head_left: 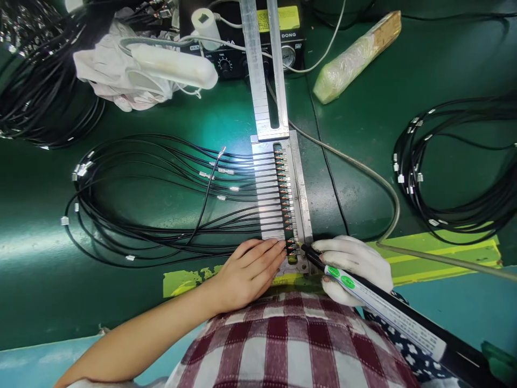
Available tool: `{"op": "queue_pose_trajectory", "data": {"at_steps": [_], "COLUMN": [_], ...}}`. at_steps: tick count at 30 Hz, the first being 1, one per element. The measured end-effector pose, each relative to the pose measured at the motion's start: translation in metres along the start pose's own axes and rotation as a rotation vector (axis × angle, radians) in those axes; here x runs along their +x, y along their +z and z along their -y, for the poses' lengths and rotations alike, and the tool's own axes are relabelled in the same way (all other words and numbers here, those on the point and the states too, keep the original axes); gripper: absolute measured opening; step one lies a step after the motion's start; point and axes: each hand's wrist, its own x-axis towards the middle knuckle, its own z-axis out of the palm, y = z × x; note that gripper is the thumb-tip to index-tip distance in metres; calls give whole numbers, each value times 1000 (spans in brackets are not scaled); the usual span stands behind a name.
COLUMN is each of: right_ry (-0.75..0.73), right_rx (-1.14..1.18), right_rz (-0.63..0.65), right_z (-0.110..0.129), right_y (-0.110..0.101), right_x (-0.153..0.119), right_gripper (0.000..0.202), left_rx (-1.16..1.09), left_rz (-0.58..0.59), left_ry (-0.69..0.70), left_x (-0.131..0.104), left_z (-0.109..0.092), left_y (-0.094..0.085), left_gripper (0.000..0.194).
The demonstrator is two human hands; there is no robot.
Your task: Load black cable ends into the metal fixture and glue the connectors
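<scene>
My left hand (250, 271), bare, lies with fingers stretched flat over the near end of a metal fixture (269, 215) and the cables there. Side by side in the fixture's slots run several black cables (157, 230), their stripped copper ends (285, 189) and small metal terminals lined up along a dark channel. In a white glove, my right hand (351, 264) is closed round a black dispensing syringe (388, 310) with a white label and green stickers. Its tip touches or hovers just over the terminals near my left fingertips; which one I cannot tell.
A slotted metal bar (258, 81) extends from the fixture to a black controller box (297, 46) at the back. Cable coils lie left (40, 97) and right (420, 178). A white glove (105, 70), a wrapped block (355, 59) and a grey hose (363, 167) are on the green table.
</scene>
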Motion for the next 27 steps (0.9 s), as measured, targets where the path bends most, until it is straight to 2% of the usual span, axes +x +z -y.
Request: {"op": "queue_pose_trajectory", "data": {"at_steps": [8, 14, 17, 27], "right_ry": [-4, -34, -48, 4], "right_rx": [0, 10, 0, -56], "right_rz": [-8, -116, -129, 31], "right_z": [-1, -1, 3, 11], "right_y": [0, -6, -11, -2], "right_x": [0, -7, -9, -11], "right_gripper": [18, 20, 20, 16], "left_rx": [10, 22, 30, 35], "left_rz": [4, 4, 0, 4], "left_ry": [-3, 6, 17, 40], "left_x": [0, 0, -2, -7], "left_z": [0, 0, 0, 1], "left_y": [0, 0, 0, 0], "left_gripper": [30, 31, 31, 31]}}
